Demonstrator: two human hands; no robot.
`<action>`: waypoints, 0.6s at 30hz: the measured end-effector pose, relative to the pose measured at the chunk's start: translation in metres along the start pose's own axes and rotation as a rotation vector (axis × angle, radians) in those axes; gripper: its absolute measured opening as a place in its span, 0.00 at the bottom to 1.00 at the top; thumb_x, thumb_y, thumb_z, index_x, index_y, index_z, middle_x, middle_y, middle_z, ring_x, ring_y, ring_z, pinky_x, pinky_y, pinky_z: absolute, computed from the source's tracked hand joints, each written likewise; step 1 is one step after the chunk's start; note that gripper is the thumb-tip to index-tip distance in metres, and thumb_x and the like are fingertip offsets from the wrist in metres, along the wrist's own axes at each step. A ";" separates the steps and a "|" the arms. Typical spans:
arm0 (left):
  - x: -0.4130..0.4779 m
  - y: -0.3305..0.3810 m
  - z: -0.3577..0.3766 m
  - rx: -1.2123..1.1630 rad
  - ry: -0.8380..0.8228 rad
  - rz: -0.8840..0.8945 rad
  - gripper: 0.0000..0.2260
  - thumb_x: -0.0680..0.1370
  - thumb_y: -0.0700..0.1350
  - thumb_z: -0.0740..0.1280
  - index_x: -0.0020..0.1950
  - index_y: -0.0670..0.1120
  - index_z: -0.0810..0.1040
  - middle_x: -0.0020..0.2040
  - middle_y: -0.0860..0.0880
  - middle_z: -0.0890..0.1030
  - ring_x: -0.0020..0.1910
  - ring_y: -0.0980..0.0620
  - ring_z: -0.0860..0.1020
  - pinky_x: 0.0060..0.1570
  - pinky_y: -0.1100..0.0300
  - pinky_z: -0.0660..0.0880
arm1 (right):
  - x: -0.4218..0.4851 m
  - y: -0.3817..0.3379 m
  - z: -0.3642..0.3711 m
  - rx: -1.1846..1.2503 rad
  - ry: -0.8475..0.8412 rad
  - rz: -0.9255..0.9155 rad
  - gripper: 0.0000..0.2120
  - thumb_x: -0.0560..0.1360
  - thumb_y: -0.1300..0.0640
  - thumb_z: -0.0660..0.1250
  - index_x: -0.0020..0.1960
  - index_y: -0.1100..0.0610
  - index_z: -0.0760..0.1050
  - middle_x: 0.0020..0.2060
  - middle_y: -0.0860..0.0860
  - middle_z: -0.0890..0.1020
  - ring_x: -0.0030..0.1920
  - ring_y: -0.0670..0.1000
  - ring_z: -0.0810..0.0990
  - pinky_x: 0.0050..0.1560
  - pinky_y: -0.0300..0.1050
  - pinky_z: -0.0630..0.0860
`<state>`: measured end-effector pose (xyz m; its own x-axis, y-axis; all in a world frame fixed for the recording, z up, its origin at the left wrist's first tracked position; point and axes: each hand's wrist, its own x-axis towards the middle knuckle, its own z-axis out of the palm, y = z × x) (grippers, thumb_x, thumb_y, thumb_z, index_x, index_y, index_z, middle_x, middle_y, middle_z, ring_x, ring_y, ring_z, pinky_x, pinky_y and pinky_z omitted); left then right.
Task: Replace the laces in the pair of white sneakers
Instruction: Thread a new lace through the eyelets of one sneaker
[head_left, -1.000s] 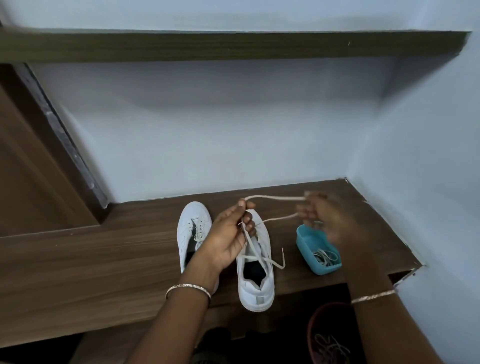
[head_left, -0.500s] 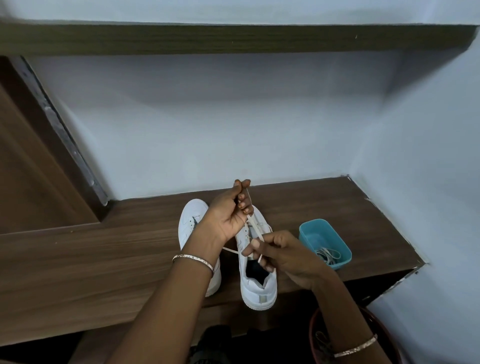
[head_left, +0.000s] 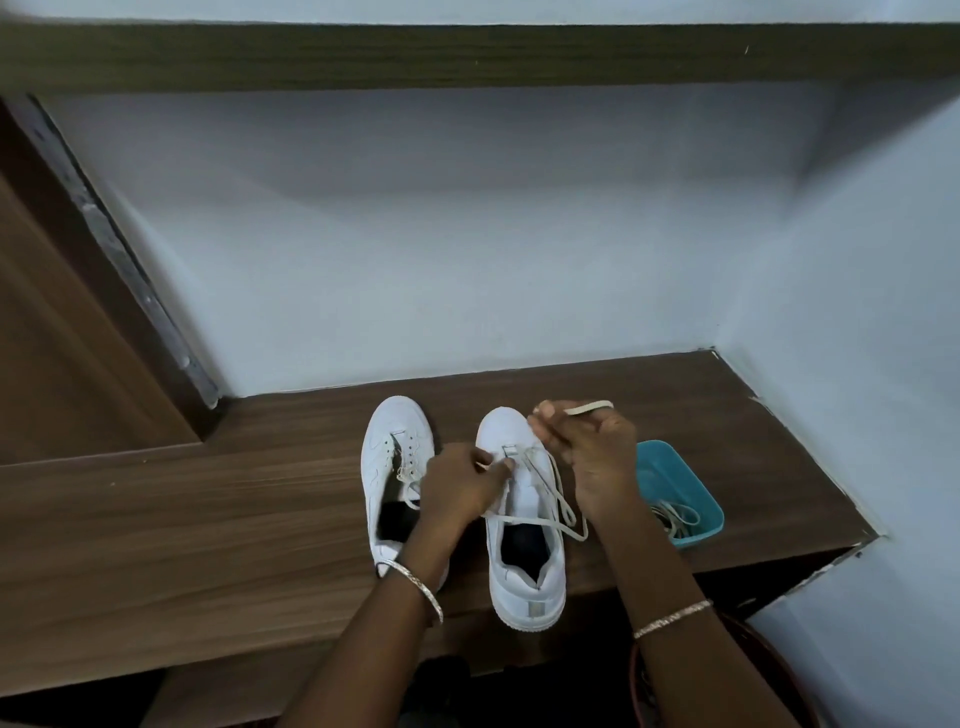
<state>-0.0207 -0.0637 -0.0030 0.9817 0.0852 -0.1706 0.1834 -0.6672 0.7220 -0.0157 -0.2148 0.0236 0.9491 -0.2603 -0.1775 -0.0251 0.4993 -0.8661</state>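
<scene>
Two sneakers: both stand on the wooden bench, toes to the wall; the right sneaker (head_left: 524, 519) is my landmark below.
Left sneaker (head_left: 397, 467): just beside the landmark on its left, eyelets mostly bare, a frayed bit of lace at its tongue.
Lace (head_left: 550, 499): a flat pale lace crosses the landmark's lowest eyelets near the toe, then runs loose down over its tongue and off its right side.
Left hand (head_left: 462, 488): over the landmark's left edge, fingers (head_left: 493, 462) pressed together in a pinch at the eyelet row, seemingly on the lace there.
Right hand (head_left: 592, 457): above the landmark's toe and right side, fingers (head_left: 545, 415) pinching the lace, whose free end pokes out to the right.
Blue tray (head_left: 691, 478): near the landmark's right, past the right hand, holding more coiled laces.
Dark basket (head_left: 779, 670): below the bench edge, right of the landmark's heel; its contents are too dim to tell.
Step, as I judge it: early lacing of the landmark; the left sneaker not yet done.
Handling: the lace looks light, limp and flat, so it will likely twist and sag; best held close to the stiff tip for threading.
Sneaker: light but stiff enough to stay put if steadied at the eyelet flap.
Risk: a pull from one side could drag the lace uneven or slide the shoe.
</scene>
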 end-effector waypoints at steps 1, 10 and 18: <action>0.000 0.000 0.008 0.032 0.012 0.002 0.18 0.73 0.61 0.70 0.52 0.49 0.83 0.46 0.51 0.84 0.50 0.50 0.81 0.44 0.59 0.71 | 0.005 0.011 -0.001 -0.115 0.012 0.011 0.07 0.70 0.70 0.75 0.45 0.71 0.79 0.37 0.62 0.84 0.39 0.59 0.84 0.41 0.44 0.83; 0.011 -0.005 0.023 0.038 0.184 -0.062 0.09 0.74 0.50 0.69 0.49 0.49 0.85 0.46 0.48 0.85 0.50 0.45 0.81 0.43 0.59 0.70 | 0.033 0.054 -0.011 -0.531 0.010 0.098 0.07 0.69 0.74 0.73 0.38 0.63 0.82 0.36 0.62 0.83 0.33 0.56 0.82 0.38 0.47 0.81; 0.025 -0.026 0.020 -0.513 0.047 -0.306 0.04 0.68 0.44 0.78 0.35 0.52 0.85 0.38 0.51 0.86 0.44 0.48 0.84 0.54 0.49 0.80 | 0.034 0.067 -0.009 -0.550 -0.025 0.161 0.05 0.71 0.74 0.71 0.40 0.67 0.80 0.37 0.63 0.81 0.36 0.58 0.80 0.40 0.50 0.79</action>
<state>-0.0016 -0.0588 -0.0391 0.8794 0.2572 -0.4007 0.4487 -0.1660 0.8781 0.0121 -0.1980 -0.0448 0.9268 -0.1934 -0.3220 -0.3233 0.0253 -0.9459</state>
